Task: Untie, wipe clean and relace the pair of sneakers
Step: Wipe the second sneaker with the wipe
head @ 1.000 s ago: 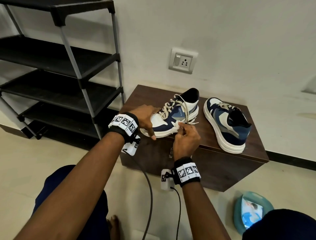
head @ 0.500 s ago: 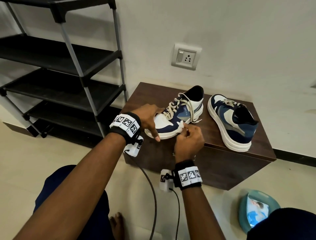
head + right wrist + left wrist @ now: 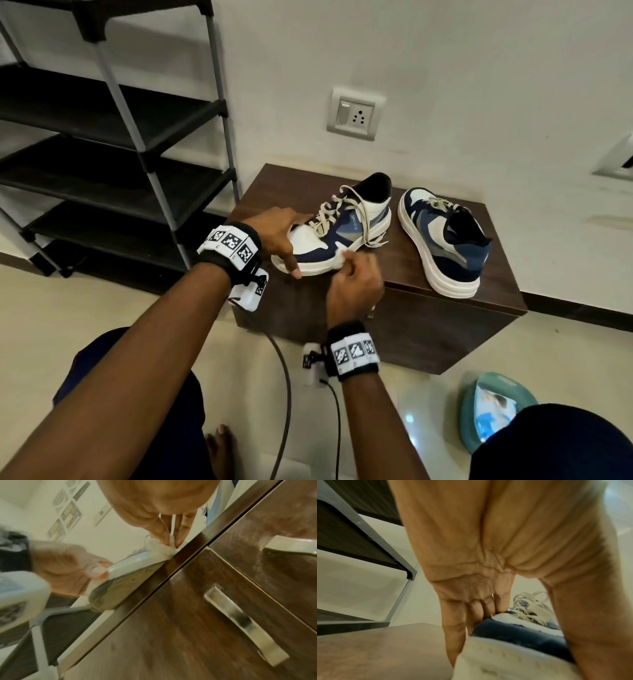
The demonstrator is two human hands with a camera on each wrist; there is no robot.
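Observation:
Two navy, blue and white sneakers stand on a low brown cabinet (image 3: 281,185). The left sneaker (image 3: 337,234) is laced with loose cream laces (image 3: 356,205); its toe juts over the cabinet's front edge. My left hand (image 3: 281,236) grips that toe, thumb down over the sole, fingers along the far side (image 3: 481,609). My right hand (image 3: 352,277) pinches a small white wipe (image 3: 342,255) against the sneaker's side near the sole (image 3: 161,547). The right sneaker (image 3: 445,240) stands apart, toe toward the wall.
A black and grey shoe rack (image 3: 113,144) stands to the left. A wall socket (image 3: 356,114) is above the cabinet. A teal pack of wipes (image 3: 493,411) lies on the floor at lower right. Cabinet drawer handles (image 3: 245,623) face me.
The head view has shifted slightly. My right hand with the wipe stays at the sneaker's side near the sole, moving only a little. The left hand keeps its hold on the toe.

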